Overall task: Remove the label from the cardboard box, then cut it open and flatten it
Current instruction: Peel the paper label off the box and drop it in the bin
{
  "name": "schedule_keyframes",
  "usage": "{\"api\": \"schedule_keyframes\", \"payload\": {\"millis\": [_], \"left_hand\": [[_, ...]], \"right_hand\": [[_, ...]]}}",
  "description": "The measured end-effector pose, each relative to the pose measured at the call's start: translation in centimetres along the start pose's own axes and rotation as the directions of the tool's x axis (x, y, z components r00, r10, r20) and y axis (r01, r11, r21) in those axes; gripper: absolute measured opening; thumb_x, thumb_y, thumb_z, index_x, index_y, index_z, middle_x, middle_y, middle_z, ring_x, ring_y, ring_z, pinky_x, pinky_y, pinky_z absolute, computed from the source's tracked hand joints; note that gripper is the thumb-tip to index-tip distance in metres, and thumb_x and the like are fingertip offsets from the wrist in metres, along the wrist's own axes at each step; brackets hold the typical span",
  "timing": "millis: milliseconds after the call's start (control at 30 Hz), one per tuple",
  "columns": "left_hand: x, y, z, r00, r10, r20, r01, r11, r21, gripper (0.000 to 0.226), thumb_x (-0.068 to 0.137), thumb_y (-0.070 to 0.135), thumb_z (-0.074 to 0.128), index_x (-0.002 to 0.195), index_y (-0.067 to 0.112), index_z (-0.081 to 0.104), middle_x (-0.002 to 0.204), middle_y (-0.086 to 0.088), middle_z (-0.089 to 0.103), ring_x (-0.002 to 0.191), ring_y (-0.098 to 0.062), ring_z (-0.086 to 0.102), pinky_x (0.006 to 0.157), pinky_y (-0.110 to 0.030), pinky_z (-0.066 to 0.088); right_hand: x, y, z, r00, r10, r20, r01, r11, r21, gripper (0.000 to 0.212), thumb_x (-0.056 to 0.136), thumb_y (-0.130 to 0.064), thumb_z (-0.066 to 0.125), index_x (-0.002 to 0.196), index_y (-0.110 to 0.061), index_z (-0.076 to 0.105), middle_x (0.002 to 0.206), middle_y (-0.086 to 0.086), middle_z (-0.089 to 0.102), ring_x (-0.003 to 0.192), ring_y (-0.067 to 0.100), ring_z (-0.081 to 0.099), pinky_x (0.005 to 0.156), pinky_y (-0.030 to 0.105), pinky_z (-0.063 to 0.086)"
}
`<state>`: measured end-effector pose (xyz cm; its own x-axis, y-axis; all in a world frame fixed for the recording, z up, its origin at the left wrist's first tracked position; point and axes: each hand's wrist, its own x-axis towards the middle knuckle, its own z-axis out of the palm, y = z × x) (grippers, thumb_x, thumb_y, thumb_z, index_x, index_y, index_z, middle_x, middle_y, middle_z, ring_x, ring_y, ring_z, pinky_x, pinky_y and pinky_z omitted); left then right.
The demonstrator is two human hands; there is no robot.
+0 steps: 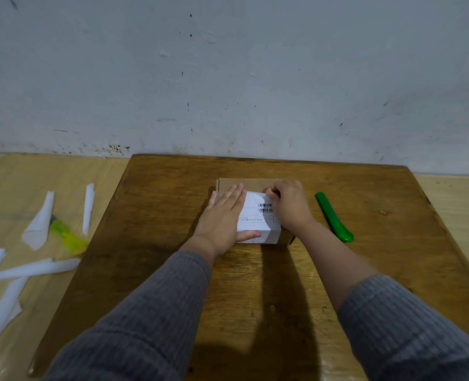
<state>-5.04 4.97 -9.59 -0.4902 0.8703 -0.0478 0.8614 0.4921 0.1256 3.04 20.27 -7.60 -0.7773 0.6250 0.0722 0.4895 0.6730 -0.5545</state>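
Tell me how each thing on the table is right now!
Box: closed, uncut, standing on the table.
Label: stuck on the box, far corner lifting.
Left hand: flat, pressing the box.
Right hand: pinching the label's far corner.
Green cutter: lying untouched beside the box.
Yellow cutter: lying among the paper strips.

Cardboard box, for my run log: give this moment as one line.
stage: label removal | left hand: flat on cardboard box | right hand: pinching far corner of label | green cutter: on table, untouched
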Motion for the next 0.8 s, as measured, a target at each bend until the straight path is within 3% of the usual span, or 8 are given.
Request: {"api": "schedule_keyframes", "payload": {"millis": [200,267,367,467,500,567,633,800], "left_hand": [[-0.1,0.0,0.2,1.000,-0.005,-0.020,0.005,1.000,-0.012,0.105,0.081,0.077,0.039,0.155,0.013,-0.002,0.163,0.000,-0.007,0.148,-0.012,-0.008,0.120,-0.043,-0.006],[-0.1,0.1,0.2,1.000,-0.005,-0.019,0.005,1.000,-0.009,0.105,0.081,0.077,0.038,0.155,0.013,-0.002,0.163,0.000,-0.007,0.148,-0.012,-0.008,0.120,-0.044,-0.006],[-0.1,0.0,0.1,1.000,0.000,-0.023,0.000,1.000,-0.019,0.105,0.082,0.077,0.039,0.155,0.013,-0.002,0.163,0.000,-0.006,0.148,-0.012,-0.008,0.120,-0.044,-0.005],[-0.2,-0.1,0.2,0.999,0.005,-0.034,-0.006,1.000,-0.022,0.105,0.082,0.076,0.039,0.155,0.013,-0.001,0.163,0.000,-0.006,0.148,-0.012,-0.008,0.120,-0.044,-0.005],[-0.2,-0.1,0.2,0.999,0.005,-0.037,-0.006,1.000,-0.019,0.105,0.082,0.077,0.039,0.155,0.013,-0.001,0.163,0.000,-0.006,0.148,-0.012,-0.008,0.120,-0.044,-0.005],[-0.2,0.0,0.3,0.999,0.000,-0.044,-0.001,1.000,-0.016,0.105,0.081,0.077,0.038,0.155,0.013,-0.003,0.162,0.000,-0.007,0.148,-0.012,-0.008,0.120,-0.043,-0.006],[-0.1,0.0,0.3,0.999,-0.005,-0.047,0.004,1.000,-0.015,0.106,0.081,0.078,0.038,0.154,0.013,-0.003,0.162,0.000,-0.008,0.148,-0.012,-0.009,0.120,-0.042,-0.008],[-0.2,0.0,0.4,0.998,-0.013,-0.063,0.011,0.999,-0.037,0.109,0.080,0.078,0.041,0.154,0.011,-0.004,0.162,-0.003,-0.009,0.148,-0.013,-0.009,0.118,-0.037,-0.010]], "right_hand": [[-0.7,-0.5,-0.6,0.995,0.084,-0.053,-0.070,0.973,0.221,0.015,0.094,-0.018,0.055,0.097,-0.010,0.067,0.088,0.000,0.063,0.080,0.012,0.056,0.057,0.012,0.034],[-0.6,-0.4,-0.7,0.992,0.110,-0.069,-0.086,0.954,0.287,0.018,0.093,-0.018,0.056,0.104,-0.014,0.070,0.091,-0.004,0.064,0.084,0.010,0.056,0.060,0.011,0.039],[-0.3,-0.1,-1.0,0.995,0.067,-0.080,-0.042,0.961,0.272,0.018,0.088,-0.020,0.064,0.104,-0.019,0.072,0.099,-0.002,0.070,0.095,0.017,0.059,0.081,0.030,0.051],[-0.2,0.1,-1.8,1.000,0.019,-0.001,-0.018,0.960,0.280,0.017,0.084,-0.016,0.069,0.100,-0.013,0.074,0.099,0.003,0.072,0.077,0.001,0.057,0.069,0.005,0.044],[-0.2,0.1,-2.0,1.000,-0.009,0.018,0.005,0.970,0.241,0.017,0.084,-0.016,0.069,0.100,-0.012,0.074,0.100,0.002,0.073,0.077,0.001,0.057,0.071,0.005,0.043],[-0.2,0.0,-1.8,0.998,-0.054,0.015,0.051,0.985,0.167,0.015,0.084,-0.014,0.068,0.098,-0.014,0.075,0.104,0.002,0.073,0.090,0.011,0.062,0.088,0.024,0.047],[0.0,-0.1,-1.4,0.999,-0.053,-0.003,0.053,0.990,0.129,0.015,0.087,-0.013,0.065,0.098,-0.015,0.075,0.103,0.002,0.073,0.098,0.020,0.062,0.090,0.037,0.049],[-0.1,0.1,-0.6,1.000,-0.008,0.025,0.004,0.991,0.134,0.018,0.090,-0.018,0.060,0.103,-0.016,0.072,0.099,0.003,0.071,0.100,0.026,0.059,0.084,0.037,0.050]]}}
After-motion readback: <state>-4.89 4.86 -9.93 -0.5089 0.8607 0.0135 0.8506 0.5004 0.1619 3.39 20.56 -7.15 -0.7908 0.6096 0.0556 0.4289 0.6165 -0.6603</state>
